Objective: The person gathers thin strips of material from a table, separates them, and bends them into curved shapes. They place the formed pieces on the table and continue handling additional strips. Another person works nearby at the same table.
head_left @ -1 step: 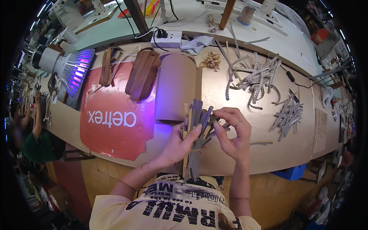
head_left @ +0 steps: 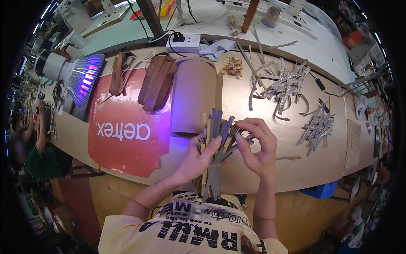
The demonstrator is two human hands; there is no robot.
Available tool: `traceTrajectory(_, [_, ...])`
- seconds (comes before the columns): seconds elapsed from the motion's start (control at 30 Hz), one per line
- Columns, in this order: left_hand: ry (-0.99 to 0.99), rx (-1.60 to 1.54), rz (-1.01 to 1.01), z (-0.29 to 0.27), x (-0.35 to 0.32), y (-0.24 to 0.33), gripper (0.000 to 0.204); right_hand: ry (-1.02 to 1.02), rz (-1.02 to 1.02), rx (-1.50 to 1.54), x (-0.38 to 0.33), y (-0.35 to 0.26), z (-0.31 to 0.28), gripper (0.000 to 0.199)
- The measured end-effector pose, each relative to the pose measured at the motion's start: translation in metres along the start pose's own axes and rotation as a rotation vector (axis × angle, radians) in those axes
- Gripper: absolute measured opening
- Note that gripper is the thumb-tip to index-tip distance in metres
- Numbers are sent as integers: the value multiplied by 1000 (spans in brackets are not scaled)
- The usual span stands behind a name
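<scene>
A bundle of flat grey and tan strips [head_left: 215,169], bound by a thin band around its middle, stands over the table's near edge. My left hand [head_left: 198,158] is wrapped round it from the left, with the thumb lying across the strips. At the bundle's right side, my right hand [head_left: 259,146] is closed in a pinch at the ends of some strips that fan out there. Its fingers hide exactly what lies between them. Just beyond the bundle lies a brown cardboard half-cylinder [head_left: 194,97].
A red printed sheet [head_left: 127,148] covers the table's left part, with brown strap bundles [head_left: 157,84] on it. A lamp with violet lights [head_left: 86,78] stands at far left. Braided grey cords [head_left: 285,84] and a smaller pile of braided pieces [head_left: 318,129] lie right. Behind is a power strip [head_left: 186,43].
</scene>
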State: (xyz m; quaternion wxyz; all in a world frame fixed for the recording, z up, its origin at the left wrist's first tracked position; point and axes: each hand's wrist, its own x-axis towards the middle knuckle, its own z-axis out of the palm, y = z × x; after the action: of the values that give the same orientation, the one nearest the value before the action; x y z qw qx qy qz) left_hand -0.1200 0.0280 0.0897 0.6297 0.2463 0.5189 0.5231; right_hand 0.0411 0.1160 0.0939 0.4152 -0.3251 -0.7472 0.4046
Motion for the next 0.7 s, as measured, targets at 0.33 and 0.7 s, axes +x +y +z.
traceTrajectory(0.33, [-59,121,61,-4,6,-5,30,-7,-69,9,4,11,-4,28])
traceTrajectory(0.7, [-104,195,145,-3,6,-4,24,7,-48,24,5,2,-4,24])
